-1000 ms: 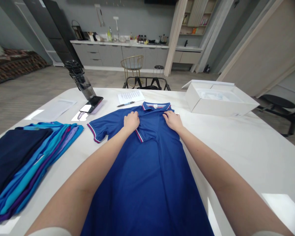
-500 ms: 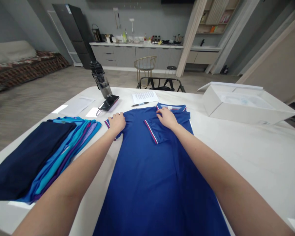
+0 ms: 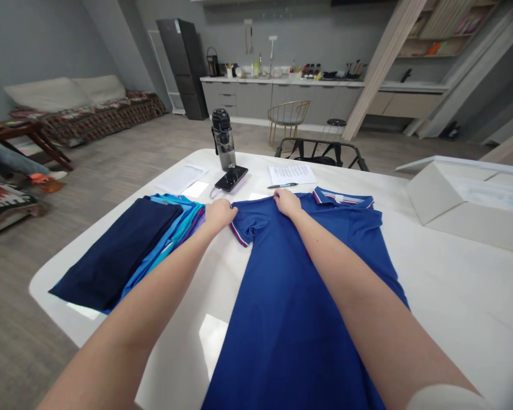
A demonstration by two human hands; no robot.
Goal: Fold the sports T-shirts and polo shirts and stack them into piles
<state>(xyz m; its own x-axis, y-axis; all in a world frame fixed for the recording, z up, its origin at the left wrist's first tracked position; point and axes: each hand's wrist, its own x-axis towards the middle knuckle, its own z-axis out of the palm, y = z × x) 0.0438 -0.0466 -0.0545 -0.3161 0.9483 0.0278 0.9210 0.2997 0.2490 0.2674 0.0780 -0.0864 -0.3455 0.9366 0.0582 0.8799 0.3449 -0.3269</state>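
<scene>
Blue shirt (image 3: 282, 319) lies on a white table (image 3: 457, 285), grey cabinets (image 3: 254, 99) beyond.

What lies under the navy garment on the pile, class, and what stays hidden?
Under the navy garment, fabrics in blue, turquoise and purple show, mostly past its right edge. The rest is covered.

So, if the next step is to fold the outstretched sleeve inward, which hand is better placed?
The left hand, I think: it is at the outer end of this sleeve, by the striped cuff. The right hand is further in on the shirt, nearer the collar.
</scene>
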